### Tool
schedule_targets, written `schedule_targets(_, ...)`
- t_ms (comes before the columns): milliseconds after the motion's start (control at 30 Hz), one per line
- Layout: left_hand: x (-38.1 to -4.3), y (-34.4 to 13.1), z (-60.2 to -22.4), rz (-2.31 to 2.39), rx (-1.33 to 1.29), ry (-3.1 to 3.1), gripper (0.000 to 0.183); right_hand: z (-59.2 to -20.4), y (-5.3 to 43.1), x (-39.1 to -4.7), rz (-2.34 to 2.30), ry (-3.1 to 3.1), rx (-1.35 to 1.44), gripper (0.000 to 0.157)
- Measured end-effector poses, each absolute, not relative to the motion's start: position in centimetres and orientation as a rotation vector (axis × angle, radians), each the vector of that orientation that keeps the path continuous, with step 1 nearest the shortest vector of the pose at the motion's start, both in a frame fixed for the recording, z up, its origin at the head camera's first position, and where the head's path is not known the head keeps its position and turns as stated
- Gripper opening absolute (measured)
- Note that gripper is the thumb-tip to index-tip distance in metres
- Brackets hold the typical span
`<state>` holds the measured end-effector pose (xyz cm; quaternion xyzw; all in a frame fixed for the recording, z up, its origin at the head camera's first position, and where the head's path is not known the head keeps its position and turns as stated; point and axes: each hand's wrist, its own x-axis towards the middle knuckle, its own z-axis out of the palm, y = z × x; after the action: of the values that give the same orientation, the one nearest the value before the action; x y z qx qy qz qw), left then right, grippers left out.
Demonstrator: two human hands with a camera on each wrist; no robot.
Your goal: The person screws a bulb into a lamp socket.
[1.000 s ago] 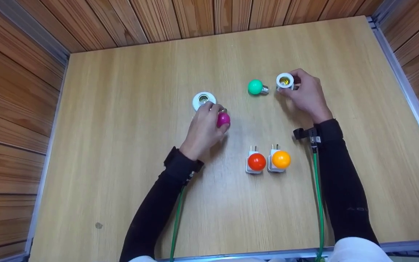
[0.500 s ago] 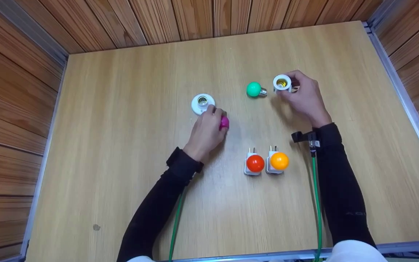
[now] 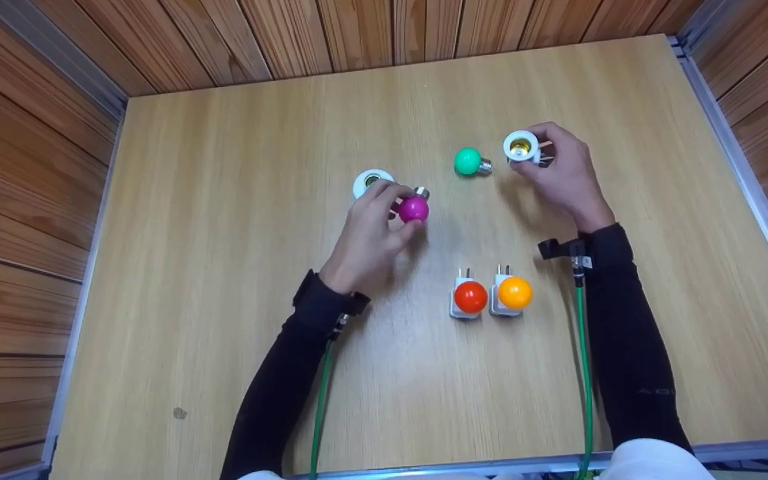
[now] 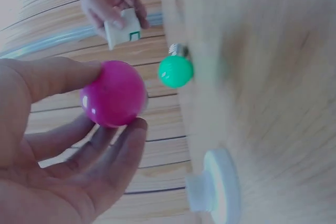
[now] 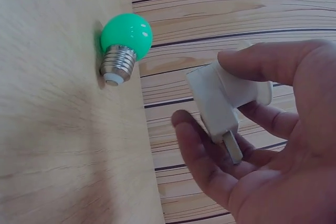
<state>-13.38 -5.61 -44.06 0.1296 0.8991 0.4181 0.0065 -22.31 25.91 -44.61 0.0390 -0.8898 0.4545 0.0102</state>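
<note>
My left hand (image 3: 372,227) pinches a magenta light bulb (image 3: 414,209) between thumb and fingertips, its metal screw base pointing away from me and to the right. Just beyond that hand, partly hidden by it, a round white lamp holder (image 3: 365,179) sits on the table. In my right hand (image 3: 565,170) is a white plug-in bulb socket (image 3: 513,147), its brass-coloured opening facing up. The right wrist view shows the plug prong (image 5: 232,148) sticking out of the socket's body. Between the hands a green bulb (image 3: 468,161) lies on its side, screw base toward the right hand.
Nearer to me stand two white plug sockets, one with a red bulb (image 3: 471,297) and one with an orange bulb (image 3: 515,293). Wood-panelled walls (image 3: 357,33) enclose the table (image 3: 237,220) at the back and sides. Green cables (image 3: 320,407) run from both wrists.
The left hand has turned the magenta bulb, so more of it and its screw base show, slightly farther right. The right hand holds the socket in nearly the same place.
</note>
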Motion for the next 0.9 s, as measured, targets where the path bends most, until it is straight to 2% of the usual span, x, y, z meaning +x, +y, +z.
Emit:
schedule_targets(300, -12.9, -7.4, -42.3, 1.556, 0.62, 2.86, 0.039, -43.5, 25.1, -21.7, 1.346, -2.683, 0.224, 0.044)
schedule_targets(900, -12.3, -8.5, -40.9, 1.959, 0.692, 2.604, 0.042, -39.5, 21.7, -17.9, 1.338, -2.503, 0.537, 0.04)
